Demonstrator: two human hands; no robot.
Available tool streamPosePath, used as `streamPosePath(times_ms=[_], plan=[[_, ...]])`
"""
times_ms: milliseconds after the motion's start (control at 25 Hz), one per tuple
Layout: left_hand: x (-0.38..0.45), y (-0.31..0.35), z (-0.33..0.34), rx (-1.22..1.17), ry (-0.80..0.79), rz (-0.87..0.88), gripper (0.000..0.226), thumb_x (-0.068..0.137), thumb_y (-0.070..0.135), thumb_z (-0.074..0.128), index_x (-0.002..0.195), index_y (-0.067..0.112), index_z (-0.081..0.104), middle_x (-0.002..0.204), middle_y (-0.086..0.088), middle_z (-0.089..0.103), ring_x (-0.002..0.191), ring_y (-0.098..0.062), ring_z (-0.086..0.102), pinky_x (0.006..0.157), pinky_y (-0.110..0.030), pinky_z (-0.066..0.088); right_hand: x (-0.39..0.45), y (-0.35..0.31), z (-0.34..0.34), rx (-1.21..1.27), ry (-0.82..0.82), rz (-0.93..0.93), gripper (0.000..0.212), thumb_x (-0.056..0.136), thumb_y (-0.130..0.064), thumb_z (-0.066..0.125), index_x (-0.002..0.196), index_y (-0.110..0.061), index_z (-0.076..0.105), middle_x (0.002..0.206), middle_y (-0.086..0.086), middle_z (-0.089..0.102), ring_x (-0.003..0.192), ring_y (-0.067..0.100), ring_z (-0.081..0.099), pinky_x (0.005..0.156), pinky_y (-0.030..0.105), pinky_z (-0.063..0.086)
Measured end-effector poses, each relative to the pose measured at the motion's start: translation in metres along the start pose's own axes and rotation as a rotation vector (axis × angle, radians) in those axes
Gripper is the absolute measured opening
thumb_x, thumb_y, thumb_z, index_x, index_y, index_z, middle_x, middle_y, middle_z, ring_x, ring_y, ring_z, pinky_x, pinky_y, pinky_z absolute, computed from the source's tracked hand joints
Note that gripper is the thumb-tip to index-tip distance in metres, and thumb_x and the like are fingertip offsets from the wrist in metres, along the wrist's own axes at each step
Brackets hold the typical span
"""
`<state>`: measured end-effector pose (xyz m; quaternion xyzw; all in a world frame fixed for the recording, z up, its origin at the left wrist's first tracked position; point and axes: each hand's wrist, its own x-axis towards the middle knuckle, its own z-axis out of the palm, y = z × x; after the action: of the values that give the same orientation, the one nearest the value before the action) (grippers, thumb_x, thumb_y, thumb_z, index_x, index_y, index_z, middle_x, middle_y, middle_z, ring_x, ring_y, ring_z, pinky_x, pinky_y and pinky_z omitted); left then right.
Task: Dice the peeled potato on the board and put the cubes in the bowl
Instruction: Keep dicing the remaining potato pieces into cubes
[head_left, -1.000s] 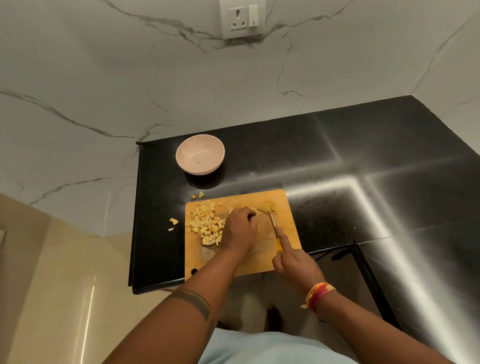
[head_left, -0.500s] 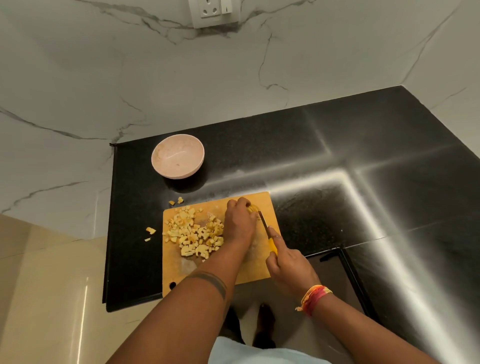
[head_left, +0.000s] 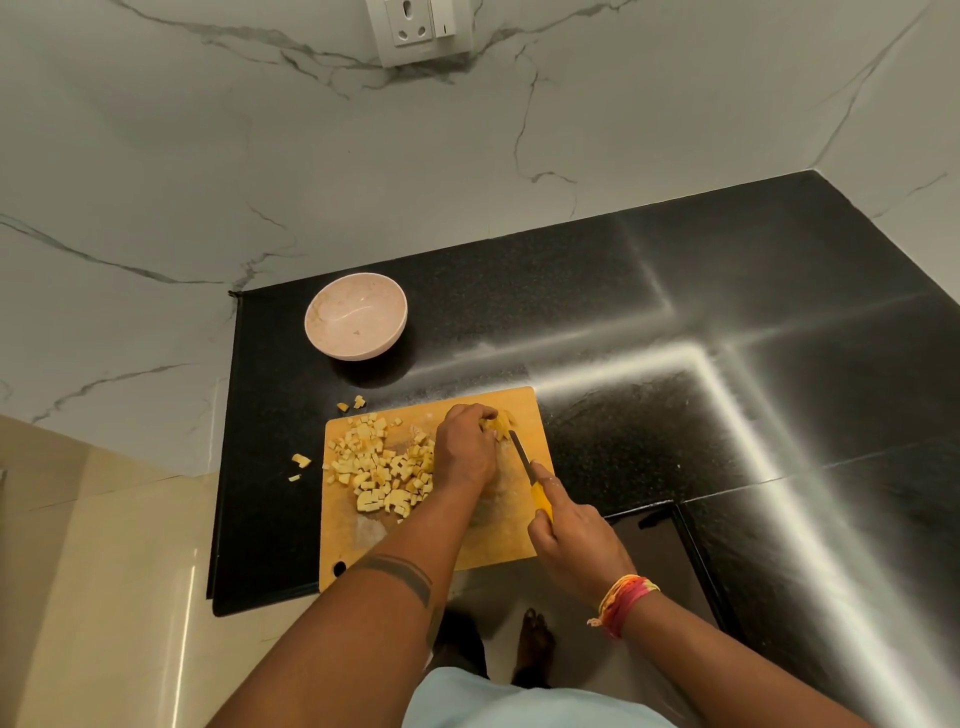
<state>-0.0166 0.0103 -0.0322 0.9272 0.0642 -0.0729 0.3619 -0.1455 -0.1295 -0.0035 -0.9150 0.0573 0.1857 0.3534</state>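
Potato (head_left: 500, 423), the last uncut piece of it, sits at the far end of the board (head_left: 498, 540), pinned under the fingertips of the left hand (head_left: 464, 451). Nearest the viewer, the right hand (head_left: 574, 545) is wrapped around the yellow handle of a knife (head_left: 530, 475); the blade reaches forward from that grip and meets the potato just beside the left fingertips. Both grips are closed: the right tight on the handle, the left curled narrowly over the piece.

Just left of the left hand lies a loose heap of cubes (head_left: 382, 470), covering much of the board's left half. Further left, off the board, a few strays (head_left: 300, 461) rest on the black desk (head_left: 649, 291), and two more lie just past the board's far-left corner.

Well beyond the left hand, on the desk, stands a pale pink bowl (head_left: 317, 332). It looks empty apart from a speck or two.

Judging by this, dicing is mostly done, with one small piece left. Moving the cubes to the bowl has not begun, and the strays need gathering.
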Motion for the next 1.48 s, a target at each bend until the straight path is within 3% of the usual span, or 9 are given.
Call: streamPosePath(times_ms=[240,320,440,640,880,1280,1480], plan=[[-0.034,-0.009,-0.002,-0.176,-0.034,-0.064,0.036,0.091,0.01,0.073,0.124,0.024,0.07,0.124,0.003,0.067,0.105,-0.011,0.065,0.092,-0.026,0.054,-0.002,0.001,-0.001,-0.039,-0.005,-0.044,0.069,0.1,-0.026,0.042,0.161,-0.038,0.012,0.062,-0.001,0.055,0.052,0.016,0.05,0.047,0.031,0.033],[-0.05,-0.016,-0.001,-0.128,-0.1,-0.023,0.041,0.09,0.01,0.074,0.129,0.023,0.068,0.127,0.004,0.066,0.109,-0.011,0.064,0.096,-0.022,0.05,-0.011,0.002,0.005,-0.06,-0.019,-0.043,0.071,0.099,-0.028,0.041,0.162,-0.039,0.009,0.062,-0.002,0.054,0.053,0.017,0.051,0.046,0.031,0.031],[-0.063,-0.021,-0.002,0.039,-0.087,0.073,0.043,0.093,0.015,0.07,0.136,0.021,0.063,0.134,0.004,0.06,0.117,-0.015,0.06,0.103,-0.027,0.047,-0.021,0.005,0.015,-0.096,-0.028,-0.014,0.073,0.099,-0.029,0.04,0.162,-0.038,0.004,0.062,-0.003,0.052,0.055,0.019,0.052,0.048,0.034,0.03],[-0.064,-0.029,-0.009,0.24,-0.158,0.107,0.039,0.101,0.034,0.058,0.139,0.021,0.059,0.132,0.003,0.049,0.117,-0.019,0.055,0.091,-0.03,0.044,-0.023,-0.005,0.021,-0.149,-0.044,0.002,0.075,0.1,-0.027,0.04,0.163,-0.034,0.0,0.063,-0.004,0.051,0.054,0.021,0.049,0.051,0.037,0.033],[-0.063,-0.039,-0.008,0.26,-0.153,0.183,0.037,0.101,0.024,0.059,0.137,0.018,0.06,0.129,-0.001,0.051,0.115,-0.021,0.056,0.094,-0.034,0.05,-0.024,-0.012,0.03,-0.268,-0.047,-0.011,0.075,0.101,-0.03,0.037,0.162,-0.033,-0.007,0.065,-0.002,0.051,0.051,0.017,0.045,0.053,0.036,0.038],[-0.068,-0.029,-0.011,0.272,-0.144,0.12,0.037,0.102,0.03,0.056,0.138,0.022,0.059,0.132,0.002,0.049,0.116,-0.02,0.055,0.089,-0.034,0.049,-0.013,-0.014,0.036,-0.321,-0.074,-0.005,0.076,0.1,-0.029,0.034,0.161,-0.031,-0.012,0.074,0.003,0.057,0.06,0.026,0.056,0.056,0.036,0.041],[-0.067,-0.027,-0.011,0.276,-0.143,0.106,0.033,0.102,0.025,0.057,0.134,0.02,0.063,0.128,0.0,0.053,0.113,-0.022,0.057,0.089,-0.033,0.049,-0.008,-0.017,0.037,-0.35,-0.068,-0.011,0.075,0.1,-0.029,0.034,0.161,-0.029,-0.01,0.072,0.003,0.055,0.058,0.024,0.052,0.056,0.035,0.039]])
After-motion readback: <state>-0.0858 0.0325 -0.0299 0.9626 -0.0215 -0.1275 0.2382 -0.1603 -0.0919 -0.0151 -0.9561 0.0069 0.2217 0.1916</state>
